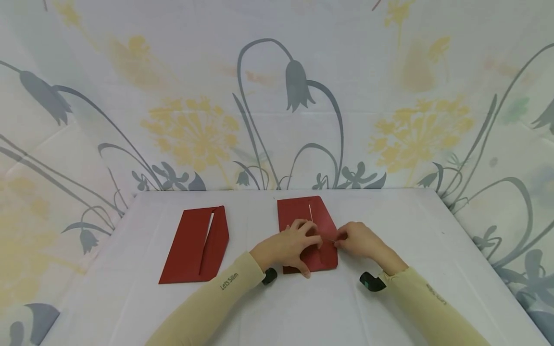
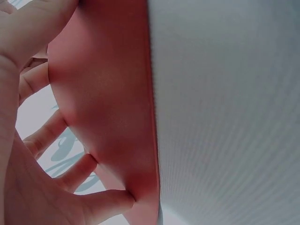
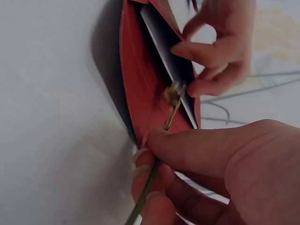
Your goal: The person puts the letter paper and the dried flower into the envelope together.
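A red envelope (image 1: pixel 294 207) lies on the white table with its pointed flap folded out to the right. In the right wrist view a pale card (image 3: pixel 161 51) shows inside its opening. My left hand (image 1: pixel 292 244) rests on the envelope, fingers spread and bent, with fingertips (image 2: pixel 123 199) pressing its surface in the left wrist view. Beside the flap, my right hand (image 1: pixel 358 239) pinches a thin dried flower (image 3: pixel 174 96) between thumb and fingers. Its green stem (image 3: pixel 146 192) runs down past the fingers, and its small brownish head overlaps the envelope's opening.
A second red envelope (image 1: pixel 190 250) lies to the left, a white edge showing along its flap. The white table (image 1: pixel 329 307) reaches back to a flower-printed curtain (image 1: pixel 195 72). Black wrist devices (image 1: pixel 372 282) sit under both sleeves.
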Available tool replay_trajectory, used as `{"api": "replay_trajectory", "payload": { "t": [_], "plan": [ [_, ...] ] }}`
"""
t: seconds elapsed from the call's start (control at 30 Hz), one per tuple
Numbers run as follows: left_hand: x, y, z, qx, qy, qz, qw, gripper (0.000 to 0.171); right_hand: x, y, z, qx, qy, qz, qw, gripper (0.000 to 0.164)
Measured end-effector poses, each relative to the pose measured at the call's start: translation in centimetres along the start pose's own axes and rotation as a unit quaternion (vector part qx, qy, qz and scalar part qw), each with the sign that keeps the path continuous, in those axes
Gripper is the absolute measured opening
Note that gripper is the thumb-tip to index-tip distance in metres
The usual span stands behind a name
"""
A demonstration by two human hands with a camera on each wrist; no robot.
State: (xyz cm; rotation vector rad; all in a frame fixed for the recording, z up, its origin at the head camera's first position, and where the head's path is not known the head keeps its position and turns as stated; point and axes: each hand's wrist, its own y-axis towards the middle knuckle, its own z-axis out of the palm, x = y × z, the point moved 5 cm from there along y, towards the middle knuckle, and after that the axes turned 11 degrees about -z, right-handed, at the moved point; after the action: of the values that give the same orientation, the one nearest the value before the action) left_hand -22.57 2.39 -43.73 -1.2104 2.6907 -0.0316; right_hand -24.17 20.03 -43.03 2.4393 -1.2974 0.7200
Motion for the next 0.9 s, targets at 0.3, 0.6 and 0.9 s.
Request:
{"api": "replay_trajectory", "payload": {
  "t": [0.3, 0.6, 0.9],
  "plan": [
    [0.0, -0.1, 0.1, 0.002, -0.004, -0.009, 0.9999, 0.064, -1.2, 1.0, -0.5, -0.044, 0.096, 0.106, 0.989, 0.012],
    [0.0, -0.1, 0.1, 0.008, 0.004, -0.006, 0.9999, 0.065, -1.0, 3.5, 1.6, -0.098, 0.131, 0.123, 0.979, 0.016],
    [0.0, -0.3, -0.1, 0.002, -0.007, 0.003, 1.0, 0.063, -0.7, 4.1, 2.8, -0.12, 0.158, 0.147, 0.969, 0.018]
  ]
}}
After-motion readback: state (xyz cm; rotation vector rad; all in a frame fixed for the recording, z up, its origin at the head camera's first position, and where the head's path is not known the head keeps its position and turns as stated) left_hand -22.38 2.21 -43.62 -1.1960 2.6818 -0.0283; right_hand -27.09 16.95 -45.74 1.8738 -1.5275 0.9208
